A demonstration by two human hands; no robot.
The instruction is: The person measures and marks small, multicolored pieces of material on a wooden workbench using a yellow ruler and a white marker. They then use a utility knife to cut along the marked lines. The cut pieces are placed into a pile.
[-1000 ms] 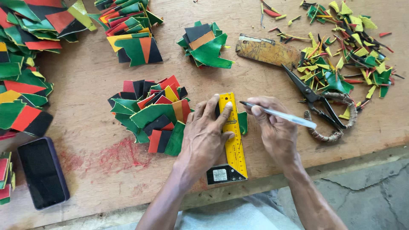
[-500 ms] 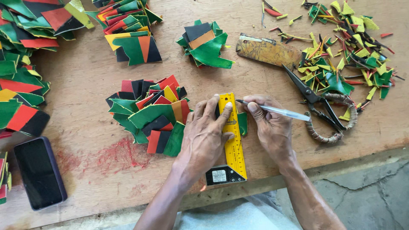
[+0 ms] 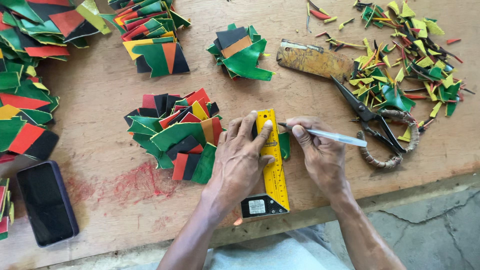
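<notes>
Marking step: left hand [image 3: 240, 160] presses ruler [image 3: 272, 160] flat on green piece [image 3: 284, 145]; right hand [image 3: 320, 152] fingers pinch pen [image 3: 325, 134] at 3 o'clock. Next move probably needs a steady ruler.

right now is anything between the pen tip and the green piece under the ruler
Nothing visible. The right hand holds the pen with its tip at the yellow ruler edge, right by the green piece. The left hand presses the ruler flat on the other side.
</notes>
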